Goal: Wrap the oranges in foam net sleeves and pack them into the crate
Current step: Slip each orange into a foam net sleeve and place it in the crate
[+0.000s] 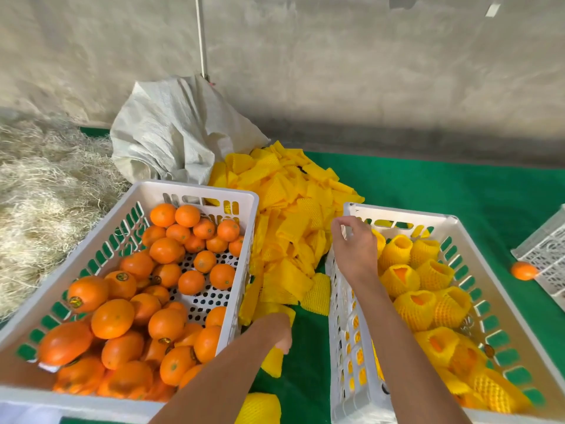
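Note:
A white crate (195, 191) on the left holds several bare oranges (166, 249). The white crate (400, 215) on the right holds several oranges wrapped in yellow foam net sleeves (415, 309). A heap of empty yellow sleeves (290, 215) lies between the crates. My left hand (276, 332) is down between the crates and grips a yellow sleeve (272, 361) at the heap's near end. My right hand (354, 246) hovers over the far left corner of the right crate, fingers loosely curled and holding nothing.
A crumpled white woven sack (174, 133) sits behind the heap. Straw (46, 194) covers the ground at left. One loose orange (523, 270) lies on the green cloth (458, 185) beside a third white crate (547, 249) at the right edge.

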{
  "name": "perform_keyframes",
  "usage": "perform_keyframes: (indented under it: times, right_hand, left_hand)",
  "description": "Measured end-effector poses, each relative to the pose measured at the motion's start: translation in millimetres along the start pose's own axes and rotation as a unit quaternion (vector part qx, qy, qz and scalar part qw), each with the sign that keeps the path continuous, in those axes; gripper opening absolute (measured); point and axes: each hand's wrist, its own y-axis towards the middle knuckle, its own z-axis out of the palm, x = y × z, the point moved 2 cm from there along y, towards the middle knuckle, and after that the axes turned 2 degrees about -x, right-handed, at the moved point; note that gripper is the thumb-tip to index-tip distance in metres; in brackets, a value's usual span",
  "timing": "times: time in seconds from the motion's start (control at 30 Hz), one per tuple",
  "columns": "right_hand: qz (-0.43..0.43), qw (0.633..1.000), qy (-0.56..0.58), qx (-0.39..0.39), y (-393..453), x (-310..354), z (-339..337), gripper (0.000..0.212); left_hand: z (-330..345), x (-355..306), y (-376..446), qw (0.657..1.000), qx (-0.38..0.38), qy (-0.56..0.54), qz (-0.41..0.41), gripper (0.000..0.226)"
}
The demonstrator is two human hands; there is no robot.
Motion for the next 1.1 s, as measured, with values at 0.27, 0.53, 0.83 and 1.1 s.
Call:
perform_keyframes:
  times: [0.27, 0.53, 0.83, 1.1]
  right_hand:
    - [-0.067, 0.992, 0.044, 0.093, -19, 9, 18, 0.015]
    - [-0.013, 0.972, 0.044, 0.232, -29, 2, 36, 0.034]
    - [0.027, 0.972, 0.120, 0.202, -29, 4, 33, 0.016]
    - [0.004, 0.979, 0.049, 0.196, -31, 5, 36, 0.021]
  left_hand:
    - [-63, 16, -12, 0.912, -0.220, -0.314, 0.143, 0.022]
    - [-77, 29, -24, 0.737, -0.379, -0.476, 0.293, 0.092]
    - [-82, 33, -17, 0.682, -0.495, -0.509, 0.174, 0.040]
    - [-80, 24, -27, 0.695, -0.331, -0.586, 0.255, 0.037]
